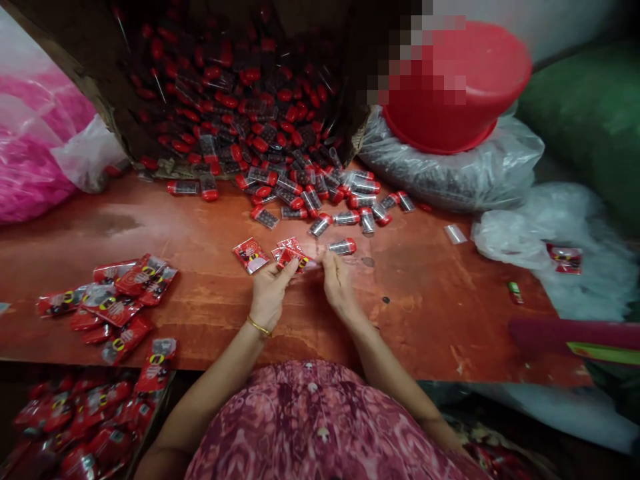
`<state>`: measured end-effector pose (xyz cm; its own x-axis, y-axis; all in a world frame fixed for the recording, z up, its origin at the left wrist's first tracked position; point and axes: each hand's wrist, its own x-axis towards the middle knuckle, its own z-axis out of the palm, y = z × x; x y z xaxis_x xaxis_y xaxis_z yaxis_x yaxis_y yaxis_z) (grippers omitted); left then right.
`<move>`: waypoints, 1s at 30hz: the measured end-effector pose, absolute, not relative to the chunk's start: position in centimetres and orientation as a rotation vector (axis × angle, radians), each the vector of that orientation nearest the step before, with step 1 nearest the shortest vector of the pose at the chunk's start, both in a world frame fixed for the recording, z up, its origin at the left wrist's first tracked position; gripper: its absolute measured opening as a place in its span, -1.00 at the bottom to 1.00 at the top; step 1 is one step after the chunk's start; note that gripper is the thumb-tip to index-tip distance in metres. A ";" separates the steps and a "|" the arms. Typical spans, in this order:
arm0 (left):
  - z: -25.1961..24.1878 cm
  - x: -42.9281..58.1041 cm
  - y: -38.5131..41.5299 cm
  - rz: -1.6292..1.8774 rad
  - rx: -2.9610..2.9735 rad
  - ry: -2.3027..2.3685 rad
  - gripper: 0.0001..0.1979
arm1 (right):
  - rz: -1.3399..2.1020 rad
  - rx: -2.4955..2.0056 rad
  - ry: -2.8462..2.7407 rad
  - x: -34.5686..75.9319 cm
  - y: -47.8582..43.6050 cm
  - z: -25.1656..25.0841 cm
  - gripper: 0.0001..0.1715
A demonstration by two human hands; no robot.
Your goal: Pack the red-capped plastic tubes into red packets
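Observation:
My left hand [269, 291] is closed on a small stack of red printed packets [293, 257] at the middle of the reddish wooden table [425, 300]. My right hand [337, 283] pinches the right end of the same packets. A clear tube with a red cap [343, 247] lies just beyond my right fingers. One loose red packet [251, 255] rests to the left of the stack. Many more red-capped tubes [310, 197] spill from a cardboard box [100, 73] at the back.
A pile of filled red packets [115, 303] lies at the table's left edge, above a box of more packets [85, 420]. A red bucket [455, 87] sits on a plastic bag [450, 167] back right. Pink bags [35, 147] sit at left, white plastic [565, 240] at right.

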<state>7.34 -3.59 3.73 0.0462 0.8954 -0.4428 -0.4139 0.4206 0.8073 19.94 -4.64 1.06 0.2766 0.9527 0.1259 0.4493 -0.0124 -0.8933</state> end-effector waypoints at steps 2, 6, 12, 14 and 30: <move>3.7 7.3 -3.3 1.086 0.517 1.139 -0.63 | 0.429 -1.871 -1.391 21.5 -3.6 0.9 -0.62; 3.8 7.1 -3.3 1.028 0.453 1.156 -0.58 | 0.063 -2.164 -1.580 24.1 -3.2 0.1 -0.66; 3.5 6.7 -3.4 0.940 0.374 1.076 -0.57 | -0.038 -1.888 -1.800 25.6 -7.3 -1.6 -0.66; 3.5 6.6 -3.4 0.930 0.354 1.072 -0.57 | -0.129 -1.965 -1.758 25.7 -8.1 -1.9 -0.49; 3.6 6.3 -3.7 0.872 0.338 1.044 -0.62 | 0.944 -1.558 -0.966 24.7 -9.4 -1.3 -0.63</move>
<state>6.30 -3.73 3.62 0.2164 0.7626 -0.6096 -0.4636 0.6298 0.6232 24.71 -9.44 -1.32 0.3684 0.9247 -0.0958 0.1172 -0.1485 -0.9819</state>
